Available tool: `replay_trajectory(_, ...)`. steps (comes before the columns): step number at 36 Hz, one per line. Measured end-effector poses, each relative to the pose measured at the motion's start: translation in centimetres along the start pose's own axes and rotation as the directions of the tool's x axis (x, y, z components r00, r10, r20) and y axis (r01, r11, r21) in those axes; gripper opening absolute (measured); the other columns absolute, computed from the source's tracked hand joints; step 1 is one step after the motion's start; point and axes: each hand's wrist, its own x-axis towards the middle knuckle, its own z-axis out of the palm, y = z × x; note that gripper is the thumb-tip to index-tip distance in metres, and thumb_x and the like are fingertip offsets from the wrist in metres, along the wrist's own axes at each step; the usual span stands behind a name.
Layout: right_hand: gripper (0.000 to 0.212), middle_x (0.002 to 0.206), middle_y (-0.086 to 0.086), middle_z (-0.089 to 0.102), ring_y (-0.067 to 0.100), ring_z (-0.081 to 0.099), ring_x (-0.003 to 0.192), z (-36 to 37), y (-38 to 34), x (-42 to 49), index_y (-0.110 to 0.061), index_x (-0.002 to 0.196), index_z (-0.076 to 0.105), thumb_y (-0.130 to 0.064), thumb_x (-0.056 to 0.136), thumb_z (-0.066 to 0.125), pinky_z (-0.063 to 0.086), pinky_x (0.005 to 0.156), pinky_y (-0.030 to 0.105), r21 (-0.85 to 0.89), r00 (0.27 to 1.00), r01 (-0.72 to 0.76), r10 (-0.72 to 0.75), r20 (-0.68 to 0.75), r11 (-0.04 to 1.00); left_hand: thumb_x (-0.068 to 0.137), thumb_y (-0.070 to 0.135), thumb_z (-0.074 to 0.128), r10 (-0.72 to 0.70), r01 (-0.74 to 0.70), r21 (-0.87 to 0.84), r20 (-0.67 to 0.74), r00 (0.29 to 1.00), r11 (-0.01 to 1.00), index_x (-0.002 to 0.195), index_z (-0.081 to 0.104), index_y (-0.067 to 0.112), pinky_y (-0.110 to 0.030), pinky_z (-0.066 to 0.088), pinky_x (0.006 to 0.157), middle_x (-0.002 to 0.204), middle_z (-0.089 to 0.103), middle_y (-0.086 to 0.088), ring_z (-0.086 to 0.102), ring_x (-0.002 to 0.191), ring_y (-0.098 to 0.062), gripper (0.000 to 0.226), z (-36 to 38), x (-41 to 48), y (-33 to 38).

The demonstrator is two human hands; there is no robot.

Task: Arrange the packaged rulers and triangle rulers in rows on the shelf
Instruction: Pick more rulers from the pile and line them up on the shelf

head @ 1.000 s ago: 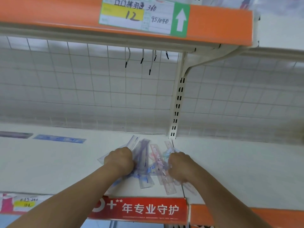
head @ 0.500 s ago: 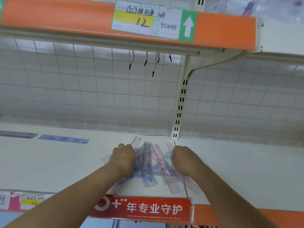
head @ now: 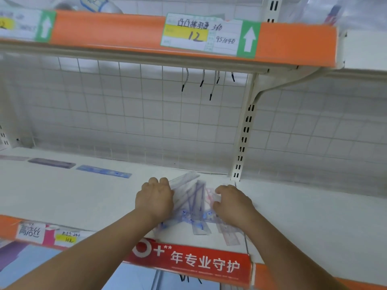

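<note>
A loose heap of clear packaged rulers and triangle rulers [head: 193, 203] lies on the white shelf [head: 83, 197], near the upright post. My left hand [head: 155, 198] grips the heap's left side with curled fingers. My right hand [head: 231, 203] grips its right side, where a pink-printed ruler [head: 211, 194] shows by the fingers. The two hands squeeze the heap between them. Near ends of several rulers [head: 202, 230] stick out toward the shelf's front edge. A blue packaged ruler [head: 103, 171] and a dark purple one [head: 51, 163] lie flat in a line at the back left.
A wire grid back panel [head: 125, 114] closes the rear. An orange-edged upper shelf [head: 109, 28] with a price label hangs overhead. Black-tipped cords [head: 202, 80] dangle under it. A slotted post [head: 244, 139] stands right of the heap. A red sign [head: 199, 262] covers the front edge.
Both hands have drawn closer together, pushing the spread rulers into a tighter heap. The camera view has shifted left, so the heap sits further right in frame.
</note>
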Motion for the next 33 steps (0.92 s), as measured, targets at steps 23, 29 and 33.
replay_trajectory(23, 0.034, 0.13, 0.007, 0.049, 0.027, 0.051, 0.118, 1.7, -11.6, -1.7, -0.019, 0.127, 0.05, -0.029, 0.095, 0.049, 0.041, 0.096, 0.035, -0.065, 0.964, 0.266, -0.267, -0.008, 0.962, 0.101, 0.037, 0.035, -0.06, 0.062, 0.065, -0.043, 0.997, 0.996, 0.119, 0.045, 0.011, -0.033, 0.043, 0.082, 0.116, 0.048, -0.01, 0.048, 0.105, -0.026, 0.033, -3.2, -5.6, -9.2)
replay_trajectory(29, 0.035, 0.128, 0.005, 0.05, 0.026, 0.05, 0.118, 3.0, -18.1, -3.0, -0.022, 0.128, 0.049, -0.033, 0.096, 0.047, 0.038, 0.097, 0.036, -0.047, 0.963, 0.269, -0.27, -0.026, 0.962, 0.101, 0.036, 0.035, -0.059, 0.062, 0.098, -0.036, 0.998, 0.993, 0.12, 0.045, 0.012, -0.034, 0.042, 0.083, 0.117, 0.047, -0.01, 0.047, 0.107, -0.027, 0.032, -5.1, -7.7, -15.6)
replay_trajectory(33, 0.036, 0.128, 0.004, 0.049, 0.026, 0.049, 0.119, 4.1, -23.4, -4.4, -0.022, 0.13, 0.048, -0.034, 0.096, 0.047, 0.037, 0.099, 0.037, -0.021, 0.96, 0.281, -0.281, -0.016, 0.96, 0.102, 0.037, 0.032, -0.05, 0.056, 0.119, -0.052, 0.997, 0.991, 0.121, 0.044, 0.012, -0.035, 0.041, 0.084, 0.116, 0.047, -0.011, 0.047, 0.105, -0.028, 0.034, -6.6, -9.3, -21.0)
